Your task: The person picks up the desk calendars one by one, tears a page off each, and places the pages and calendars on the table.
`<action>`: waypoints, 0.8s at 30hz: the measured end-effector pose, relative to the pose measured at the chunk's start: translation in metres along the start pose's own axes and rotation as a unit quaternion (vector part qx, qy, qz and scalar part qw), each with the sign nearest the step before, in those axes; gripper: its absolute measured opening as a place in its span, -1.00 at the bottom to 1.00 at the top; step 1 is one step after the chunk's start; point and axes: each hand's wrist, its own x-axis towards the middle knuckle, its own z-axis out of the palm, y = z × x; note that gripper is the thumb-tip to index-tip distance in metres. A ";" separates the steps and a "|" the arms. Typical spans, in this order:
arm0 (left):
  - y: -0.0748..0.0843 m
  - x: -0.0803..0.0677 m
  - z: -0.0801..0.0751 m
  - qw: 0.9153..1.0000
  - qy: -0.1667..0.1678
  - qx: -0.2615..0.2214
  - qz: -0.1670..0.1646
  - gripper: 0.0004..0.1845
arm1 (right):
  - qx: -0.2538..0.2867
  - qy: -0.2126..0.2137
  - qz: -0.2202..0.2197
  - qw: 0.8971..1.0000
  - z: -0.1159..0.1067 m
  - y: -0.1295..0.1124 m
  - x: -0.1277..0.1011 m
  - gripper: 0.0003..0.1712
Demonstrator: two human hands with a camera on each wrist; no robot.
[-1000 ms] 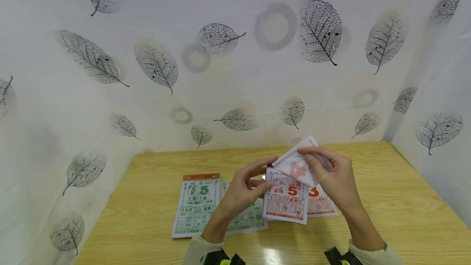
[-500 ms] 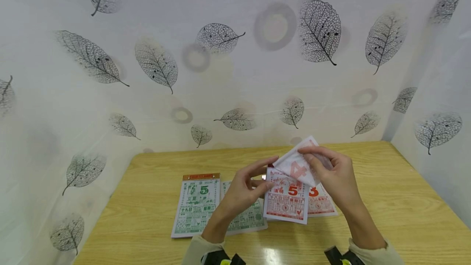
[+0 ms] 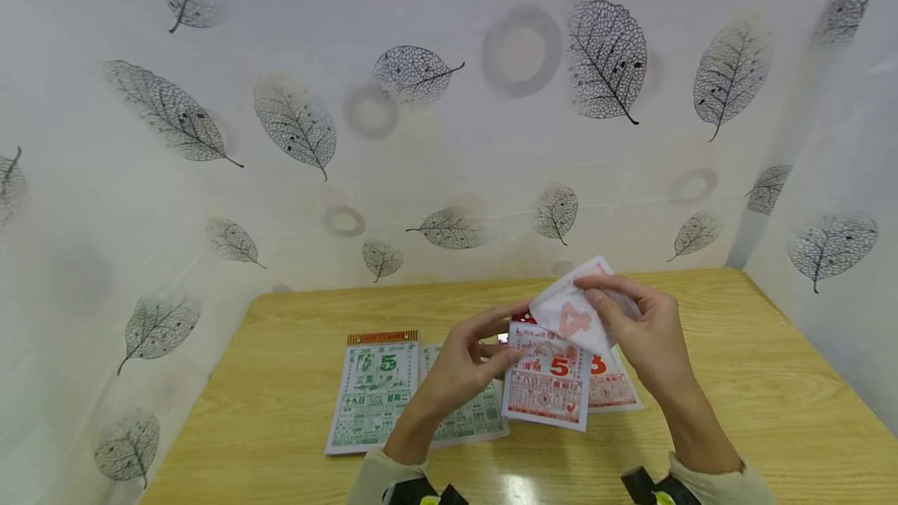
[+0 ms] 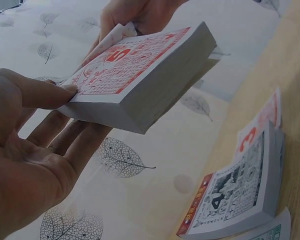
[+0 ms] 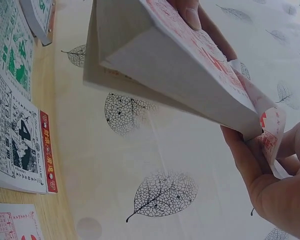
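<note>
My left hand (image 3: 456, 357) grips a thick tear-off calendar (image 3: 546, 388) at its left side, thumb on the front and fingers underneath. The pad's top sheet shows a red 5 and its block is lifted above the table, as the left wrist view shows. With thumb and forefinger, my right hand (image 3: 648, 333) pinches a thin page (image 3: 571, 314) at the pad's top. That page is folded back and slanted, a pale red 4 on it. In the right wrist view the crumpled page (image 5: 272, 132) lies at the pad's top edge, by the right fingers.
A second calendar (image 3: 379, 388) with a green 5 lies at left on the wooden table (image 3: 266, 411). Beside it lies a green-printed page (image 3: 473, 415). Beneath the held pad are a calendar with a black 4 (image 4: 230, 200) and a red page with a 3 (image 3: 617, 390).
My right hand has shifted slightly right with the page, baring more of the red strip at the pad's top. The left hand keeps its grip in nearly the same place.
</note>
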 end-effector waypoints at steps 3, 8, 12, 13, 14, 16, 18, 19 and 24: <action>0.000 0.000 0.000 1.000 0.002 0.002 0.000 -0.41 | 0.002 0.003 0.004 1.000 0.000 0.000 0.000 -0.77; 0.001 0.000 0.001 1.000 -0.002 -0.003 -0.004 -0.41 | 0.006 0.008 0.013 1.000 0.000 0.001 0.001 -0.76; 0.002 0.001 0.001 1.000 -0.010 -0.007 -0.006 -0.43 | 0.009 0.015 0.019 1.000 -0.002 0.001 0.000 -0.75; 0.002 0.001 0.001 1.000 -0.011 -0.007 -0.006 -0.43 | 0.012 0.015 0.020 1.000 -0.002 0.001 0.000 -0.75; 0.002 0.001 0.001 1.000 -0.012 -0.007 -0.005 -0.43 | 0.012 0.015 0.019 1.000 -0.003 0.001 0.000 -0.75; 0.002 0.001 0.001 1.000 -0.012 -0.005 -0.004 -0.43 | 0.018 0.014 0.019 1.000 -0.003 0.001 0.001 -0.75; 0.003 0.001 0.001 1.000 -0.011 -0.003 -0.002 -0.43 | 0.023 0.013 0.017 1.000 -0.003 0.000 0.001 -0.75; 0.003 0.000 0.001 1.000 -0.011 -0.002 -0.002 -0.43 | 0.028 0.012 0.018 0.999 -0.003 0.000 0.002 -0.75; 0.005 0.000 0.001 1.000 -0.017 -0.001 -0.005 -0.44 | 0.080 0.009 0.030 0.996 -0.005 0.001 0.003 -0.74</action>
